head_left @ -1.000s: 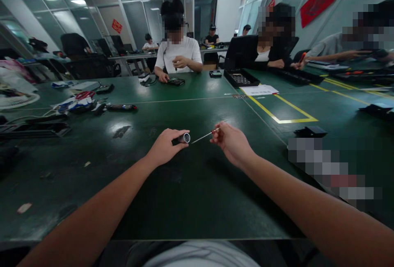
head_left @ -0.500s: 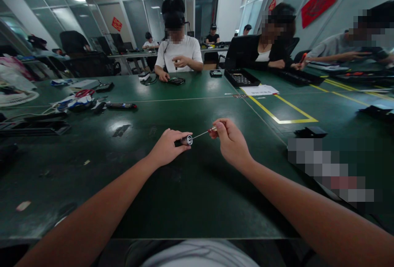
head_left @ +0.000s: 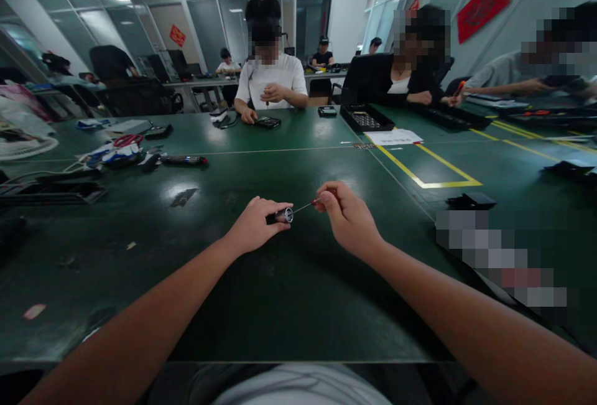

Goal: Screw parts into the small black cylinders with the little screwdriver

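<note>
The left hand pinches a small cylinder between thumb and fingers, holding it just above the green tabletop with its open silvery end turned toward the other hand, apparently so that end can be reached from the side. The right hand, just right of the cylinder, pinches the red handle of a thin screwdriver with fingers pressed together near its tip; the slim shaft slants down to the cylinder's mouth and seems to touch or enter it, though the contact is too small to make out. The level, end-on grip probably lets the tool line up with the cylinder's axis. Most of the cylinder's dark body is hidden inside the left fingers, and most of the screwdriver's handle is buried in the right hand, so its length cannot be told. Well beyond the cylinder, a person in a white shirt sits across the tabletop with a dark device before them. Far left of the cylinder lies a clutter of cables and tools, too blurred to sort. To its right a yellow line marks the surface, and a blurred-out patch hides whatever lies there.
</note>
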`<control>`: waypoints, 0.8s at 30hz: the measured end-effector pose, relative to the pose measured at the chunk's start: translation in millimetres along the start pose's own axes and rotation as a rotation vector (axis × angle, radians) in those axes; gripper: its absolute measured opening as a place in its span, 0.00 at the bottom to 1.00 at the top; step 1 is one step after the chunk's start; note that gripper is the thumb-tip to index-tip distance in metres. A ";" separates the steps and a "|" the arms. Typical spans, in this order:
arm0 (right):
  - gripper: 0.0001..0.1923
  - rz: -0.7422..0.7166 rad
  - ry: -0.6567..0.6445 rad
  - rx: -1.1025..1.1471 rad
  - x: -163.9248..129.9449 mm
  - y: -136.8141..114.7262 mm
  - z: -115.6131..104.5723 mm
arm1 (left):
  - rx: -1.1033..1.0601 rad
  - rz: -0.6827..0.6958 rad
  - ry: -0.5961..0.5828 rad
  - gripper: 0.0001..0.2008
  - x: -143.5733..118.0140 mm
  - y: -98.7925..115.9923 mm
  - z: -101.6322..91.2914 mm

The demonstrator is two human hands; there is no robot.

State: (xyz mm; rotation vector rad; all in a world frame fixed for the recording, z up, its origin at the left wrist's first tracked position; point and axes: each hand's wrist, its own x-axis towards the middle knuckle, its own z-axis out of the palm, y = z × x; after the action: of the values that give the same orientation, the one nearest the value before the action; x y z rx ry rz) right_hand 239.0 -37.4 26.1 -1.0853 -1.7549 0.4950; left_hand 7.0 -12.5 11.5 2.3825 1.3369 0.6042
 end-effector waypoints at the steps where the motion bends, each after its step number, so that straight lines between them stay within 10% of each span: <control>1: 0.11 -0.015 -0.014 -0.010 -0.1 -0.3 -0.2 | 0.000 0.001 -0.004 0.24 0.1 -0.4 0.3; 14: 0.10 -0.015 0.124 -0.101 3.3 0.0 -4.9 | -0.168 -0.081 0.091 0.21 -0.4 -0.7 -0.8; 24: 0.12 0.005 0.141 -0.064 3.8 2.1 -5.5 | -0.742 -0.218 0.244 0.20 3.6 -7.1 3.5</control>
State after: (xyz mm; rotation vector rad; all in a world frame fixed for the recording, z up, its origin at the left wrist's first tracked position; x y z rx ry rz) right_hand 244.4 -33.9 29.0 -1.1416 -1.6548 0.3585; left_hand 5.4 -6.2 5.7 1.5850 1.1623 1.1171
